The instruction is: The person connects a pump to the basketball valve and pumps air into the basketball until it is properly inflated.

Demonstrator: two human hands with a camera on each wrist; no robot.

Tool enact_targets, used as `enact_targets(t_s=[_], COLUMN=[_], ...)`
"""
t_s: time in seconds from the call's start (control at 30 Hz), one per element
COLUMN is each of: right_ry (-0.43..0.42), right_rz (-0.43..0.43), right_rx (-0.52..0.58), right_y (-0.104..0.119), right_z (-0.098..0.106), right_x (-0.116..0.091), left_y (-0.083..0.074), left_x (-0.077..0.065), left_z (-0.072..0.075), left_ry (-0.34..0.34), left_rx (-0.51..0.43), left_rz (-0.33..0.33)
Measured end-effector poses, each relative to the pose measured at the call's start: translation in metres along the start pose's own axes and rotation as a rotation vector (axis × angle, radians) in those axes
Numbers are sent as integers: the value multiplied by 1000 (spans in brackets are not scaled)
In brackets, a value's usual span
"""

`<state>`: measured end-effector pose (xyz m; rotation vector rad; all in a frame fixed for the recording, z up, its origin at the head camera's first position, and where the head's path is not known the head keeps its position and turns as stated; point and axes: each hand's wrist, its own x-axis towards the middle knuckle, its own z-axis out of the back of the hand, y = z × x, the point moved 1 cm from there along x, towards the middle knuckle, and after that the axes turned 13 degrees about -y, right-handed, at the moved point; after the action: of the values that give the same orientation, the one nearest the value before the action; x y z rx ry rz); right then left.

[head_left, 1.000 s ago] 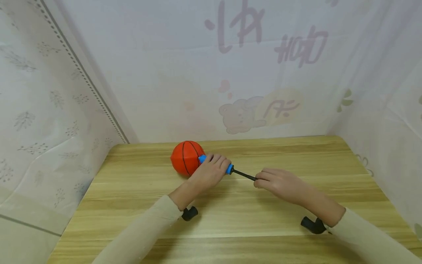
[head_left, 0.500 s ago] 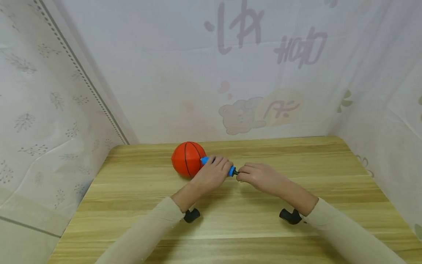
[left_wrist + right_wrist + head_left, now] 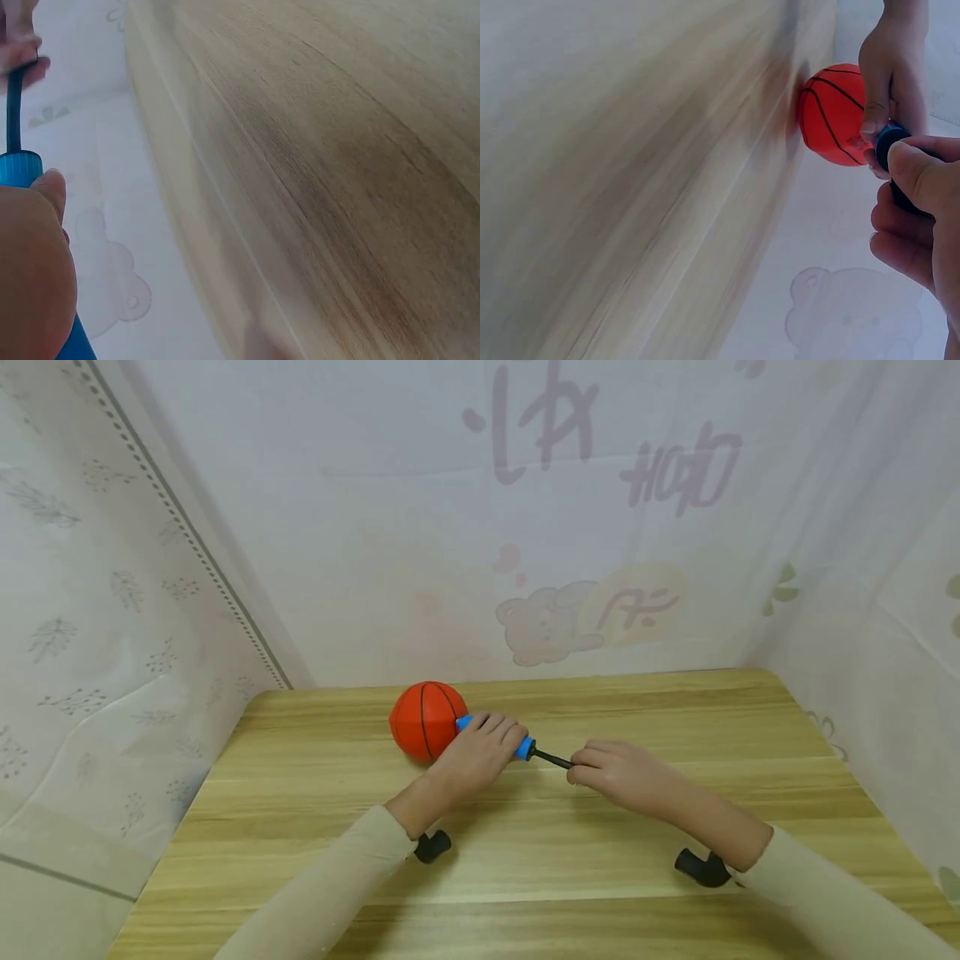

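Note:
In the head view an orange-red ball (image 3: 423, 722) with black basketball lines sits near the table's back edge. My left hand (image 3: 483, 750) wraps round the blue barrel of a hand pump (image 3: 527, 748), whose blue tip meets the ball's right side. To the right, my right hand (image 3: 618, 774) grips the handle end of the pump's black rod (image 3: 553, 759), which stands drawn out of the barrel. The left wrist view shows the ribbed blue collar (image 3: 21, 168) just past my left thumb. In the right wrist view, my right thumb and fingers (image 3: 911, 176) curl round the black handle.
A wood-grain table (image 3: 570, 868) lies under both arms. Pale printed cloth (image 3: 420, 527) hangs behind it and along both sides. A black wrist device (image 3: 703, 867) shows below the right forearm, and another black device (image 3: 432, 846) below the left.
My right hand first pushed in toward the left hand, shortening the visible rod, then drew back out to the right. The left hand and the ball stayed nearly in place.

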<state>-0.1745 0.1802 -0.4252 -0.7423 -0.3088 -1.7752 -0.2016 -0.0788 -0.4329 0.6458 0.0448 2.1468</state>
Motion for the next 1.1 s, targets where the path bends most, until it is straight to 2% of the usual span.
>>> enact_targets(t_s=[0.1, 0.33, 0.43, 0.8, 0.97, 1.1], right_ry=[2, -111, -120, 28, 32, 0], right_rz=[7, 53, 55, -10, -20, 0], right_rx=[-8, -9, -7, -16, -24, -29], right_y=[3, 9, 9, 3, 1, 1], right_z=[11, 28, 31, 9, -5, -14], right_x=[-10, -25, -26, -1, 13, 21], left_y=[1, 3, 1, -5, -7, -9], left_x=[-1, -3, -1, 4, 3, 2], left_z=[0, 2, 3, 2, 1, 0], left_ry=[-14, -25, -22, 0, -20, -40], left_rx=[-1, 2, -4, 28, 49, 52], left_rz=[-9, -9, -8, 9, 2, -23])
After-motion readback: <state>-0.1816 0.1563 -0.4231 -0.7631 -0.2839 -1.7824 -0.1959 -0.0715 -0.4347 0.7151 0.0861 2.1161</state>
